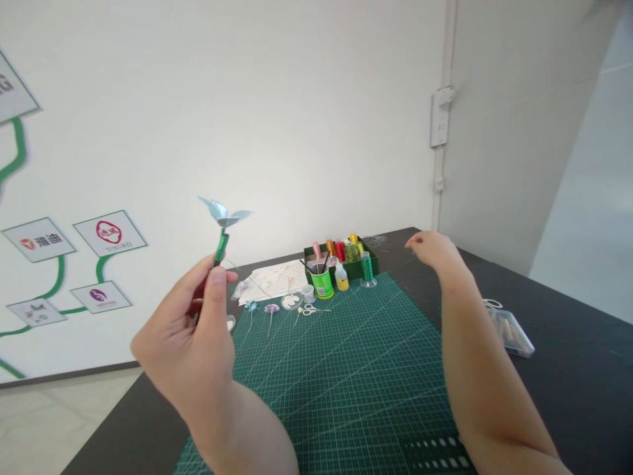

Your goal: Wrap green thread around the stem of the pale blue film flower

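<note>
My left hand is raised over the left side of the mat, closed around a thin green-and-black stick. At the top of the stick sits a pale blue flower with a few pointed petals spread apart. Whether the stick is the flower's stem or a separate holder, I cannot tell. My right hand reaches out over the table's far right, its fingers pinched together. What they hold, if anything, is too small to see. A spool of green thread stands to the left of that hand.
A green cutting mat covers the black table. At its far edge are a box of thread spools, a green can, a glue bottle, scissors and small finished flowers. A clear case lies right.
</note>
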Motion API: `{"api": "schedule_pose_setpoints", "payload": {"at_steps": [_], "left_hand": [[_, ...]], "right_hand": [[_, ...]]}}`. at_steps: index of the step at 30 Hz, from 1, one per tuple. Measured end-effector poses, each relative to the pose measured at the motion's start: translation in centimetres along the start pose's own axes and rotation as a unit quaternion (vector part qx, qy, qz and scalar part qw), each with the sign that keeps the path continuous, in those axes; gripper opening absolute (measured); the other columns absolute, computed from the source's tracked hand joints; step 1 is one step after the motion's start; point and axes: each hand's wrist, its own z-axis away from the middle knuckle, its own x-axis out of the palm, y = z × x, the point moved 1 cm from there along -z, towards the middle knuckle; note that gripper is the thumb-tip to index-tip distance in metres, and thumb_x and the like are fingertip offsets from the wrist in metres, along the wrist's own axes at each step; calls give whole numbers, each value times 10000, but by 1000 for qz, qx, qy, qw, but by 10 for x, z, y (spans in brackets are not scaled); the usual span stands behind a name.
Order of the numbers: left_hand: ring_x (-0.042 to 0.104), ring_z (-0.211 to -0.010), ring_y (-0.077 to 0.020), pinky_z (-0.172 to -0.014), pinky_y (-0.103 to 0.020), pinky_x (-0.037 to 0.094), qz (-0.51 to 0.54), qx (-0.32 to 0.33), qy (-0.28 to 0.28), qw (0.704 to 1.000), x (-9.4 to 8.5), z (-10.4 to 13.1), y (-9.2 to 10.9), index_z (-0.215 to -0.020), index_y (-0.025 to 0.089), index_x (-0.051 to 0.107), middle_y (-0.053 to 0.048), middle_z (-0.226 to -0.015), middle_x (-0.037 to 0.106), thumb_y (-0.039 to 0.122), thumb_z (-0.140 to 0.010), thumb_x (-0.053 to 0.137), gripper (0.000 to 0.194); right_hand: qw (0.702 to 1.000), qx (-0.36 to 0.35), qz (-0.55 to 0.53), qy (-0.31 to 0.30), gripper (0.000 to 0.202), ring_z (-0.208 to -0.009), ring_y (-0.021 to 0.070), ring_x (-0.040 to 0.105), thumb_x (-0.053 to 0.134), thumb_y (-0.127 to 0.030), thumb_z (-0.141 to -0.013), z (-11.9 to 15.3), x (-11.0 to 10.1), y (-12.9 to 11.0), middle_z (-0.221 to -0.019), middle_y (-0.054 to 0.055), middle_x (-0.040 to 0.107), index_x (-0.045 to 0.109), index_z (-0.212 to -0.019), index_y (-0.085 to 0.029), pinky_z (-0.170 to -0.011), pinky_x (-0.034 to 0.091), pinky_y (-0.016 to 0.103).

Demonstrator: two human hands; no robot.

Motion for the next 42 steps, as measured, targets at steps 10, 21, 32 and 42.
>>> {"api": "schedule_pose_setpoints", "payload": {"at_steps": [10,21,32,42], "left_hand": [[704,-666,-146,-616,-256,559,-16,29,-259,965,22,12,-6,-1068,288,837,-3,-832,808,283,-937,693,194],[770,-863,-188,-754,-316,590,22,70,-357,931,44,25,-5,-1175,298,795,-7,-1036,828,284,-1001,630,240],[738,-788,-147,-776,-284,582,29,84,-327,941,43,22,-3,-1175,333,799,28,-1002,826,241,-992,644,257],[748,-782,-148,-722,-268,566,18,22,-312,950,43,21,-7,-1109,296,813,25,-940,825,293,-980,642,214]], "right_hand": [[951,-205,-195,-124,232,-981,218,719,585,-253,-945,57,-11,-81,-1025,80,807,806,-979,-192,-924,515,337],[703,-294,-539,-358,433,-1103,179,682,632,-339,-991,156,-30,-137,-1259,78,714,585,-1415,-265,-1022,547,365],[799,-262,-492,-227,197,-556,107,338,593,-391,-1001,162,-14,-145,-614,-79,391,629,-1072,-211,-519,259,282],[866,-321,-376,-78,212,-504,100,312,559,-342,-1008,163,-14,-141,-551,-87,327,715,-991,-200,-518,235,289]]}}
